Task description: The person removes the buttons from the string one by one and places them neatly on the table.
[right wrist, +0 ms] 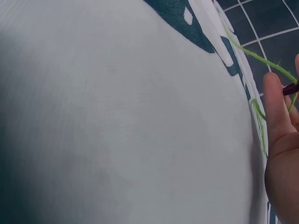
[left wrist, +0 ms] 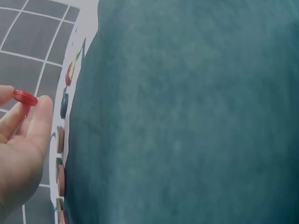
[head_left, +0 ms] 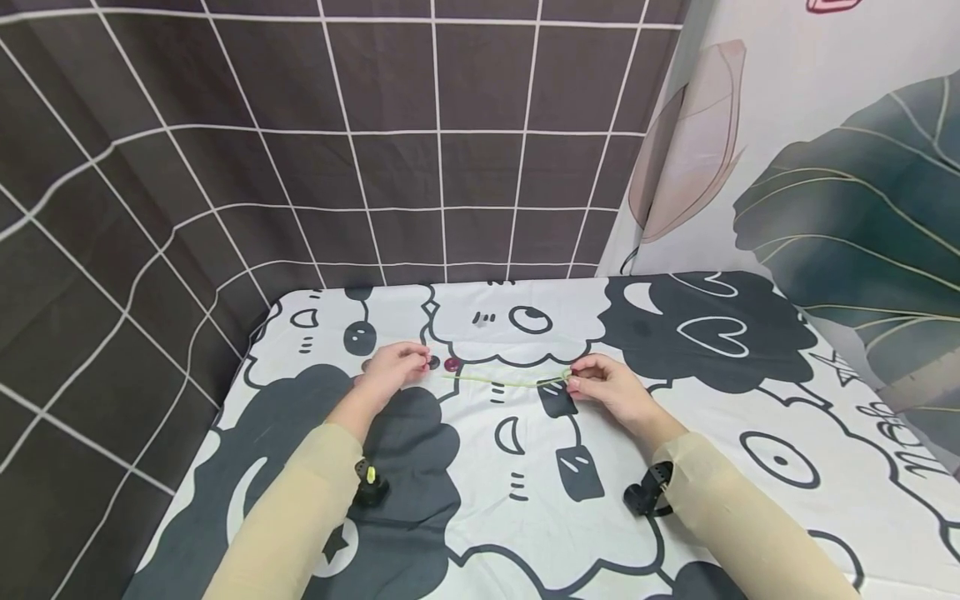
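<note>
My left hand [head_left: 390, 369] is over the left side of the patterned cloth, and the left wrist view shows its thumb and fingers pinching a red button-like disc [left wrist: 25, 98]. Across from it, my right hand [head_left: 613, 390] pinches one end of a light green yarn [head_left: 498, 383]. In the right wrist view, a small dark purple piece [right wrist: 290, 88] sits at those fingertips with the yarn looping by it; its kind is partly hidden. The yarn stretches leftward toward a dark red disc [head_left: 452, 365] on the cloth. Beside that disc lies a dark grey one [head_left: 434, 362], close to the left fingertips.
Several more discs [left wrist: 60, 179] stand in a row along the cloth near the left hand. A black-and-white cartoon cloth [head_left: 517, 533] covers the table. Behind it hangs a dark grid curtain [head_left: 480, 167], with a leaf-patterned curtain [head_left: 847, 208] on the right.
</note>
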### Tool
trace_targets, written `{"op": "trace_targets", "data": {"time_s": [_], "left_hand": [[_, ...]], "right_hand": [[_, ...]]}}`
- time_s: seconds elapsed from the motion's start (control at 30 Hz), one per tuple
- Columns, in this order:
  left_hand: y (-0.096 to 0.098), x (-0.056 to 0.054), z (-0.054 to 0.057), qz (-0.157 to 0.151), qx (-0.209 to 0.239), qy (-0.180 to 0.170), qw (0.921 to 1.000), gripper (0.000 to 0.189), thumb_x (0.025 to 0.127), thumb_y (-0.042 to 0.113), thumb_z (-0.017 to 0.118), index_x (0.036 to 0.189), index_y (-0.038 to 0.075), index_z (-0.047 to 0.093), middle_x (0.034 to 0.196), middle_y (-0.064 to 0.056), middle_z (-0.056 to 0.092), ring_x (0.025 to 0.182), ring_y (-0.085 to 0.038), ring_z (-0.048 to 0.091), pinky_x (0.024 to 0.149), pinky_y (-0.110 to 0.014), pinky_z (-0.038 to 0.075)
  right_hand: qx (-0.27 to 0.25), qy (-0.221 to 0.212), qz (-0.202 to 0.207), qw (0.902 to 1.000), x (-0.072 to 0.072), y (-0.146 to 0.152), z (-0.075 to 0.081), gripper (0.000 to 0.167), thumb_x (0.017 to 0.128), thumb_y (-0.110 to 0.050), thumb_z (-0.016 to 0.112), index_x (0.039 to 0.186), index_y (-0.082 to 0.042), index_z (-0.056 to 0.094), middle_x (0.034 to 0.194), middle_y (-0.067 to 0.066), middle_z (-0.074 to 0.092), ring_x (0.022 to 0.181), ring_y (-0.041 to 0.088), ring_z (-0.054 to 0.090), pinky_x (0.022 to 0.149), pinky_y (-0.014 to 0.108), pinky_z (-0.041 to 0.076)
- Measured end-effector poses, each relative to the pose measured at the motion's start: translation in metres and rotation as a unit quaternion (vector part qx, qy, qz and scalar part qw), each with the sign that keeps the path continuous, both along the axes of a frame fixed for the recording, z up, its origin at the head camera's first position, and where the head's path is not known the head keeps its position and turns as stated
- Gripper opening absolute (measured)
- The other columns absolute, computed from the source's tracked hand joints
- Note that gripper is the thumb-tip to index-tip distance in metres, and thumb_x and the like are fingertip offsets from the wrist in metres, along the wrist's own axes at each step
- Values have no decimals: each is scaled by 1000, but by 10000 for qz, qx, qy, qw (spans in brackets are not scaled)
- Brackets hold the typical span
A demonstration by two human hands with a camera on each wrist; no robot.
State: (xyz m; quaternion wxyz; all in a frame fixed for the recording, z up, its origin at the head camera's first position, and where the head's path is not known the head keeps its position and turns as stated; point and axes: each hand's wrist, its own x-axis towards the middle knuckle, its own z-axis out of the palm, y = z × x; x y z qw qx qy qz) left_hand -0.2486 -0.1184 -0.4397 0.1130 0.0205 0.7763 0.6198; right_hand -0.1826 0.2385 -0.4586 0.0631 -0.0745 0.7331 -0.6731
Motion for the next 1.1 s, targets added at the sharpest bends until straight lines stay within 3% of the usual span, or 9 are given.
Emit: {"op": "trace_targets", "data": {"time_s": [0.37,0.6,0.87,1.1], "left_hand": [[-11,2,1,129,-647,451,9968,35,85,7,56,118,-3,61,112,-19,63,95,-23,62,85,-32,50],[-15,5,6,325,-1875,691,9793,38,84,20,61,118,2,63,113,-13,65,100,-27,61,93,-40,43],[-17,5,4,15,-2477,1168,9618,33,86,23,62,113,4,66,109,-11,66,104,-28,59,93,-41,43],[-21,5,4,-199,-2817,1385,9492,31,85,19,63,110,1,66,102,-13,67,95,-28,62,84,-41,48]], "right_hand": [[10,34,-41,10000,0,0,-1,36,87,1,62,112,19,44,93,9,61,80,15,66,77,32,54],[-107,38,5,9999,0,0,-2,39,87,-1,64,113,20,43,97,12,61,84,13,65,78,32,53],[-53,90,-7,9999,0,1,-4,39,87,-1,64,113,19,44,96,12,61,82,15,66,76,32,54],[-3,71,-1,10000,1,0,-3,40,87,-3,64,114,19,45,101,22,60,81,15,66,76,32,54]]}}
